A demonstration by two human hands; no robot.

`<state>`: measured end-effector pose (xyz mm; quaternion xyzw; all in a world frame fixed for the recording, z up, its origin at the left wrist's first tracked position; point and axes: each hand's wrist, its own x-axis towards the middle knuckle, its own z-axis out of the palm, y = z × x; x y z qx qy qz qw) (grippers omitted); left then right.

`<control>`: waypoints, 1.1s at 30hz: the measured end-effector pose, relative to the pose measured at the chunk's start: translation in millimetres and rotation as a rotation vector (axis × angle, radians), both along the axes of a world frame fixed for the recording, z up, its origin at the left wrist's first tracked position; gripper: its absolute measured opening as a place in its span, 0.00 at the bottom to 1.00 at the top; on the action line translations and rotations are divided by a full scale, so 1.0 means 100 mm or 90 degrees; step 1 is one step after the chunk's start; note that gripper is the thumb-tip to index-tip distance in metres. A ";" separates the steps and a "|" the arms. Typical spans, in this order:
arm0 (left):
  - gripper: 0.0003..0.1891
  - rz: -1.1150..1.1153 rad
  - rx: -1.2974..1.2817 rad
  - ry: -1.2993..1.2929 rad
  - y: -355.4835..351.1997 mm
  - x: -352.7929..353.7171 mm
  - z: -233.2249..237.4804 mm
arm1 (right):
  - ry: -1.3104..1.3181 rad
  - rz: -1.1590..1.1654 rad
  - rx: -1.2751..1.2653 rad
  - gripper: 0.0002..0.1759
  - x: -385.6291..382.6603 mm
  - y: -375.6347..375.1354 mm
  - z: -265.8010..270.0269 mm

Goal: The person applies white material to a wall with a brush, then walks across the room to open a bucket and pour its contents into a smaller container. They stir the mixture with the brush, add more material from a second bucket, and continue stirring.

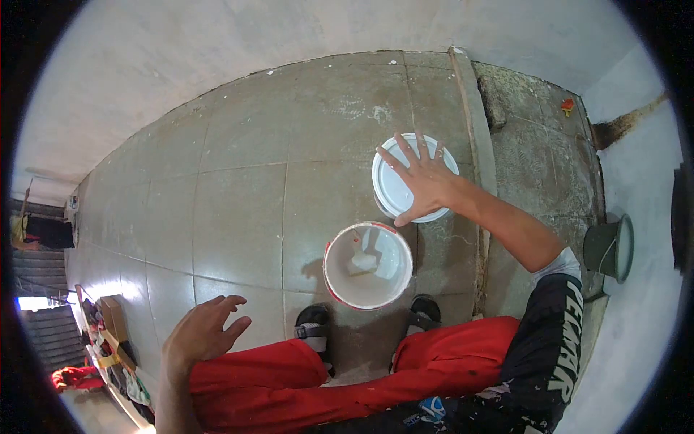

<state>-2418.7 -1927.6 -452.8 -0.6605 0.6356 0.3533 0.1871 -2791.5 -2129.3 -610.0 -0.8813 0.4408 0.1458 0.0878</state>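
An open white bucket [392, 266], its rim edged in red and its inside smeared with pale residue, is stood on the glossy grey tiled floor [238, 224]. Just beyond it, a smooth, round white lid [390, 189] is partly covered by the right hand [429, 182], palm down, grip spread wide. The left hand [202, 331] is held away from both, slightly curled, grip apart.

I count one open white bucket [396, 269], one round white lid [391, 186] and two dark shoes [313, 317] on the floor [231, 231]. One green bucket [601, 247] is by its right edge, and one little orange thing [567, 105] is near its far right corner.
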 end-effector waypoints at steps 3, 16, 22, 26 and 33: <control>0.24 -0.002 0.000 -0.002 0.00 0.00 0.01 | -0.014 0.008 -0.008 0.81 0.00 -0.02 -0.02; 0.23 0.009 0.016 -0.007 0.02 0.02 0.01 | -0.472 -0.096 0.309 0.72 -0.28 -0.66 0.36; 0.22 0.025 0.002 -0.017 0.04 0.05 -0.02 | -0.993 -0.249 0.608 0.51 0.05 -0.93 0.58; 0.22 0.051 -0.046 -0.016 0.22 0.14 -0.02 | -1.233 -0.251 0.834 0.48 0.64 -1.22 0.26; 0.21 0.180 -0.009 -0.067 0.77 0.31 0.00 | -0.933 -0.408 0.841 0.37 1.47 -1.32 -0.34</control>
